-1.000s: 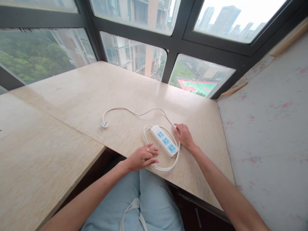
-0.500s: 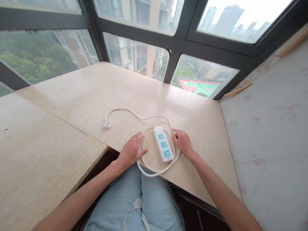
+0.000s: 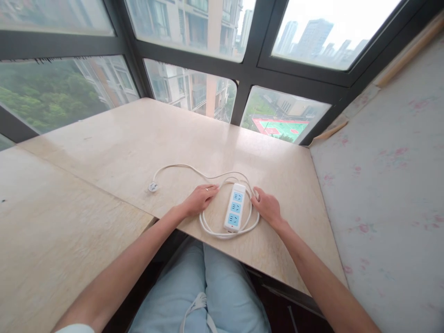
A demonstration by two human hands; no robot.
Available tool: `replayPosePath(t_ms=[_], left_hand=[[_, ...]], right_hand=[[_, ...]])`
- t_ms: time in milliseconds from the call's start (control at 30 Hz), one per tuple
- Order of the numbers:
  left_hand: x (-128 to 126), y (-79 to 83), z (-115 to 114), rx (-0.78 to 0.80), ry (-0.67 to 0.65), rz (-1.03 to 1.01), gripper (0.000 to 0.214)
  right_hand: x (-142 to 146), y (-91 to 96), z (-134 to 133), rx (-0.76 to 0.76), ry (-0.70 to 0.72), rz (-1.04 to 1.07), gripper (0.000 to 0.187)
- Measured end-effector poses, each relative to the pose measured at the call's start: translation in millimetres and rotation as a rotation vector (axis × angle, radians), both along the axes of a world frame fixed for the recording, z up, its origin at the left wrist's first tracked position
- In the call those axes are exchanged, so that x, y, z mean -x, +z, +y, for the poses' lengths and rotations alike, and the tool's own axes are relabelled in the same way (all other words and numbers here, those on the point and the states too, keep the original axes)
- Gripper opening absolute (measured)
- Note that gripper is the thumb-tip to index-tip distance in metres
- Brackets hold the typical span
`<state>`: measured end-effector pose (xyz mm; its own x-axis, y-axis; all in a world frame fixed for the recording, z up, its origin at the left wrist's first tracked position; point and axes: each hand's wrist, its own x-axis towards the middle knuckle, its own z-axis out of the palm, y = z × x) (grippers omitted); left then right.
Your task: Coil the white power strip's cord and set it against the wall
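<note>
Power strip [image 3: 235, 208] lies flat on the pale worktop [image 3: 156, 138] between the person's two hands, its three blue sockets [image 3: 233, 219] facing up and all unused. Its long side runs away from the person, with the far end leaning slightly right.

Arranging the white cord [image 3: 222, 236] looks partly done. One length is laid in rounded loops that circle the strip, doubled along the near side, where they pass close to its near end; whether the strip rests on them is hard to tell. What remains loose is the other stretch, which leaves the loops on the far side and wanders left to the plug [image 3: 153, 187]. That plug sits on the worktop, well apart from both hands and connected to nothing.

The left hand [image 3: 200, 199] is at the left side of the loops, palm down, fingers reaching over the cord; the pictures do not show whether its grip pinches it. The right hand [image 3: 268, 204] is at the right side, fingers bent against the cord, and whether that grip closes round it cannot be told either.
</note>
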<state>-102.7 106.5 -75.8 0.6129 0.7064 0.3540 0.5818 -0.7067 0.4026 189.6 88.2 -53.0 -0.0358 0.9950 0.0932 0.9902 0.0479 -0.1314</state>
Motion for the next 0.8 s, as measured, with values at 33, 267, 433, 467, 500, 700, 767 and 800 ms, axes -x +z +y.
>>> replayPosePath(t_ms=[33,267,433,467,500,700,767,800], left_hand=[[-0.1,0.0,8.3,0.006,-0.041,0.012,0.044],[-12.6,6.2,49.5,-0.019,-0.133,0.095,0.045],[-22.6,10.3,64.3,-0.119,-0.103,0.302,0.049],[-24.0,11.5,66.6,-0.142,-0.102,0.334,0.049],[-25.1,13.0,68.8,-0.161,-0.108,0.357,0.048],[-30.2,25.8,70.2,-0.196,-0.135,0.354,0.030],[-32.7,30.7,55.7,-0.194,-0.108,0.285,0.024],[-33.9,33.3,44.3,-0.189,-0.084,0.240,0.023]], right_hand=[[-1.7,-0.6,3.1,-0.004,-0.022,0.015,0.043],[-14.8,-14.7,1.9,-0.148,0.106,0.182,0.036],[-16.9,-21.1,-13.0,-0.315,0.229,0.157,0.035],[-16.5,-21.3,-14.6,-0.343,0.251,0.159,0.035],[-16.2,-21.2,-15.8,-0.361,0.275,0.170,0.034],[-16.6,-19.4,-17.8,-0.311,0.397,0.271,0.026],[-16.9,-19.0,-17.9,-0.295,0.415,0.277,0.025],[-16.9,-18.8,-17.8,-0.290,0.420,0.274,0.025]])
